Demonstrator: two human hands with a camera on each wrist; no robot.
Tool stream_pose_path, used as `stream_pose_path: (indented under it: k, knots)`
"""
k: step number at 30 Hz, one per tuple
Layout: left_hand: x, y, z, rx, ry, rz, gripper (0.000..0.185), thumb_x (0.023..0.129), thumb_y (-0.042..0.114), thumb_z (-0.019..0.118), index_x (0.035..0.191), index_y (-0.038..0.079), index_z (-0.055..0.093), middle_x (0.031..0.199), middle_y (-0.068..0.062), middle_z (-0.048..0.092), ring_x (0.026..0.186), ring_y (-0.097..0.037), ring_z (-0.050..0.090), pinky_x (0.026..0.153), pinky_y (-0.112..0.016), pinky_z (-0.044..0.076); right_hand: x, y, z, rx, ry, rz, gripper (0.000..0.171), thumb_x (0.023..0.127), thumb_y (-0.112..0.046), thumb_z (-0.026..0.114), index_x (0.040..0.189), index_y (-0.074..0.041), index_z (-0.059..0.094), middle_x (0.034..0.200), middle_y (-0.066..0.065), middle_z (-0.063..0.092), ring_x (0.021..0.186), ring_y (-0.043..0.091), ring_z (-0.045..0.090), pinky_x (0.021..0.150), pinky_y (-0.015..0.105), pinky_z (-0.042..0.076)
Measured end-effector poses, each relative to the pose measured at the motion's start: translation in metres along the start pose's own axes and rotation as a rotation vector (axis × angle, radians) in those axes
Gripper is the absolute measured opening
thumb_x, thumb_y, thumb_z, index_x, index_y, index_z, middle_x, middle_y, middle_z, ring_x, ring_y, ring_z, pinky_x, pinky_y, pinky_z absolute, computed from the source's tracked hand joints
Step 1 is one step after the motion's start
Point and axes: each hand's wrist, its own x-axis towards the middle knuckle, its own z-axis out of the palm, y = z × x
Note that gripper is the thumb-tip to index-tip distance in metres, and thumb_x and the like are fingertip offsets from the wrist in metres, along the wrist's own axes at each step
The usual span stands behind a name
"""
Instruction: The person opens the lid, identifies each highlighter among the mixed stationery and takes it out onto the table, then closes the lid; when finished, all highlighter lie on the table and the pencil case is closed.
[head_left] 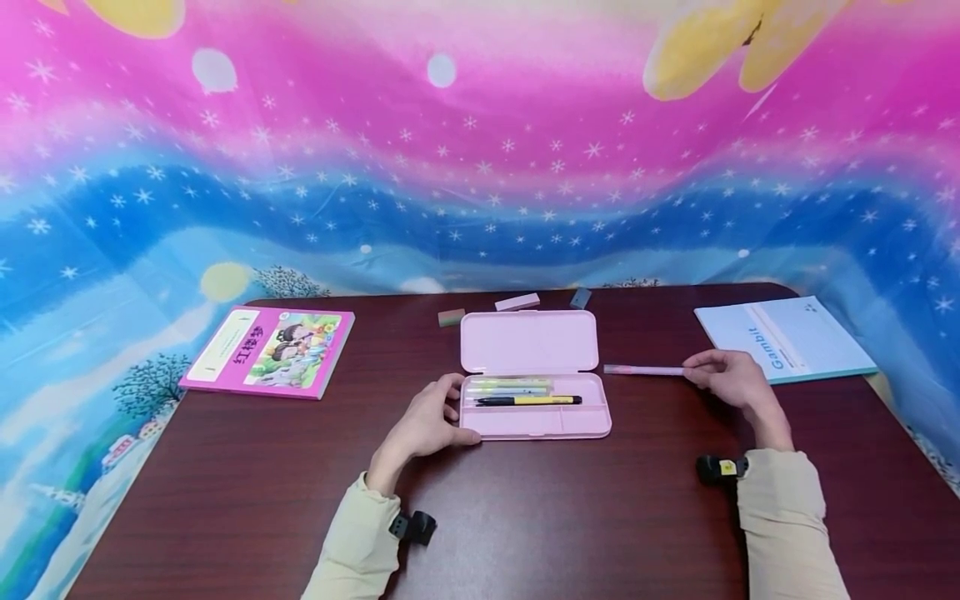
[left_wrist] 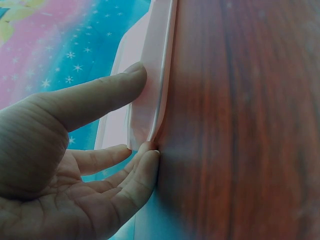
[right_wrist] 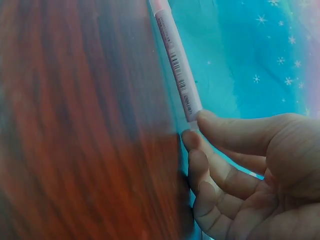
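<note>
A pink pencil case (head_left: 525, 423) lies with its lid raised at the middle of the table. My left hand (head_left: 429, 421) holds its left end, the thumb along the front wall (left_wrist: 152, 75) and the fingertips around the corner. Inside the case, a yellow and black pen (head_left: 528, 401) lies beside several light-coloured pens (head_left: 510, 385) in the long compartment. To the right of the case, my right hand (head_left: 727, 379) pinches one end of a pale pink pen (head_left: 648, 371) between thumb and fingertips. A barcode shows on the pen's barrel (right_wrist: 175, 60) in the right wrist view.
Behind the case lie a small brownish block (head_left: 452, 317), a pink block (head_left: 517, 302) and a grey-blue block (head_left: 581, 298). A pink illustrated book (head_left: 277, 352) rests at the left, a light blue notebook (head_left: 787, 337) at the right, partly behind my right hand. A patterned cloth (head_left: 480, 192) hangs behind the table.
</note>
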Motion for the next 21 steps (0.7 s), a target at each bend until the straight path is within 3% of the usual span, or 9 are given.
stream_pose_path:
  k: [8,14,21]
  knots:
    - [0.0000,-0.0003,0.0000,-0.003,0.000,0.004,0.075,0.066,0.017,0.089,0.129,0.007,0.049,0.109,-0.007,0.052,0.084,-0.015,0.054,0.076,-0.032,0.046,0.0016,-0.0015,0.0045,-0.085,0.035,-0.038,0.027,0.090,-0.017,0.066,0.104,0.007,0.065,0.089,0.014,0.070,0.075,0.014,0.058,0.067,0.029,0.044]
    - [-0.0005,-0.0009,0.0000,0.001,-0.001,0.008,0.075,0.066,0.016,0.089,0.129,0.007,0.049,0.109,-0.007,0.051,0.084,-0.015,0.054,0.076,-0.032,0.046,0.0000,-0.0004,0.0022,-0.054,0.027,-0.024,0.032,0.091,-0.019,0.065,0.112,0.006,0.061,0.095,0.017,0.070,0.079,0.018,0.060,0.067,0.029,0.046]
    - [-0.0013,-0.0002,-0.0004,-0.003,0.002,0.004,0.075,0.066,0.016,0.089,0.129,0.008,0.049,0.108,-0.006,0.052,0.085,-0.016,0.054,0.077,-0.032,0.045,-0.0071,-0.0065,-0.0051,0.021,0.160,-0.074,0.037,0.093,-0.026,0.064,0.114,0.004,0.061,0.089,0.004,0.068,0.072,0.010,0.058,0.061,0.024,0.048]
